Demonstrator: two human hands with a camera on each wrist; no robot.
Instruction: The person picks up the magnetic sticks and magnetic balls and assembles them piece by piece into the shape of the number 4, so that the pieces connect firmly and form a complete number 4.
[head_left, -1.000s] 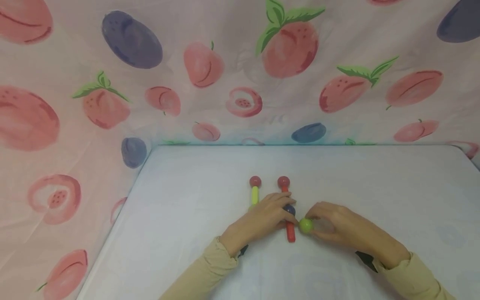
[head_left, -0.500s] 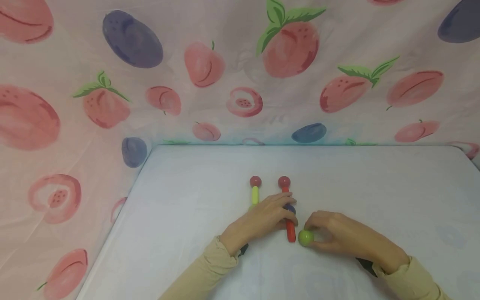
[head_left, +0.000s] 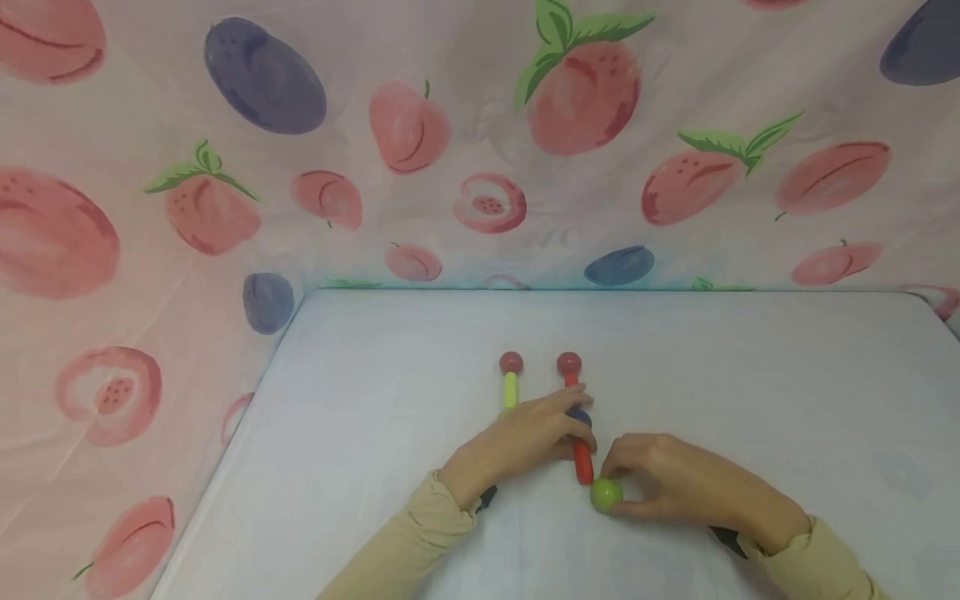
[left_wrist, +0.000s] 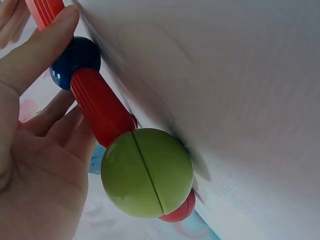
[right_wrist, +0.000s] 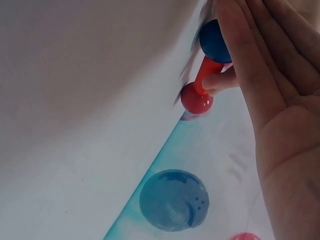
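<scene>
My left hand [head_left: 528, 433] grips a blue ball [left_wrist: 75, 60] at the middle of a line of parts. A red rod [head_left: 583, 462] runs from that ball toward me; another red rod [left_wrist: 102, 107] leads away to a red ball [head_left: 569, 364]. Between thumb and fingers, my right hand [head_left: 663, 479] pinches a green ball [head_left: 607, 495], right at the near rod's end. The right wrist view hides this ball and shows my right palm [right_wrist: 280, 115] before the blue ball [right_wrist: 216, 42].
Left of this line lies a second one: a red ball [head_left: 511, 362], a yellow rod [head_left: 511, 390] and a green ball [left_wrist: 147, 172], partly behind my left hand in the head view. The white table [head_left: 390, 367] meets a fruit-patterned cloth [head_left: 480, 125] at the back and left.
My right hand has brought the green ball toward me, then slightly left, from beside the near red rod to its end. My left hand has stayed in place on the blue ball.
</scene>
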